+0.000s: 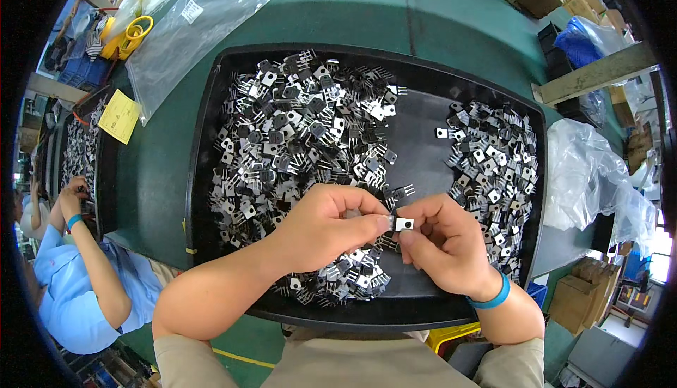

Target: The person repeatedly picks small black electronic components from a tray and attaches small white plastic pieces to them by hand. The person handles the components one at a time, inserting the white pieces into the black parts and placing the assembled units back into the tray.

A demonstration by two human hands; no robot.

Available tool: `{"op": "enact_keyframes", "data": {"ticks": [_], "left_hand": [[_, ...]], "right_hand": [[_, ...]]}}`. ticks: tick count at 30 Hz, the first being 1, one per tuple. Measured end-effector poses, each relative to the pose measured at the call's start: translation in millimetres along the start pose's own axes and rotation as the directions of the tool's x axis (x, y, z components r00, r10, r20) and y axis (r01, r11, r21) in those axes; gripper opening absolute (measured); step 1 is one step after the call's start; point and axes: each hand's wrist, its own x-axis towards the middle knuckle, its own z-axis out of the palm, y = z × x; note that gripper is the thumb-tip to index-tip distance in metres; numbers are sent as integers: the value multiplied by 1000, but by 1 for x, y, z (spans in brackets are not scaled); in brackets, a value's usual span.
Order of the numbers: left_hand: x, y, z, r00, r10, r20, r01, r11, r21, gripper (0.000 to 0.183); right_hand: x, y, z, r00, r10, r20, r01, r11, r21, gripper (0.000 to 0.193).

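Above the near part of a black tray (430, 106), my two hands meet fingertip to fingertip. My right hand (448, 243), with a blue band on its wrist, pinches a power transistor (402, 224) whose silver metal tab with a round hole faces up. My left hand (331, 226) is closed, thumb against forefinger, at the left end of the same transistor; its fingers hide whether another piece is in them. A big heap of three-legged transistors (282, 134) fills the tray's left side. A smaller heap (493, 155) lies along the right side.
The tray stands on a green table (338, 14). Clear plastic bags (204, 21) lie at the far left, others (585, 176) at the right. A yellow note (120, 116) and yellow tape rolls (134, 35) are on the left, where a person in blue (92, 282) works at another tray.
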Motion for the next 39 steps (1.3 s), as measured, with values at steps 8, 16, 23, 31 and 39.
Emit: {"op": "enact_keyframes", "data": {"ticks": [8,16,23,31,39], "left_hand": [[0,4,0,998,-59,-22,59,998,22,12],[2,1,-2,995,-104,-5,104,995,-2,13],[4,5,1,984,-162,-78,160,987,-32,10],[4,-5,-6,997,-67,-48,72,990,121,8],[2,1,-9,993,-116,-15,111,973,-205,13]], "right_hand": [[-3,1,-3,998,21,-62,-26,996,-86,17],[-2,2,-2,999,27,-41,-32,994,-104,17],[-1,2,1,993,119,21,-118,993,-31,19],[0,4,2,992,116,57,-117,993,9,19],[9,-1,-22,972,202,120,-233,897,375,13]]}}
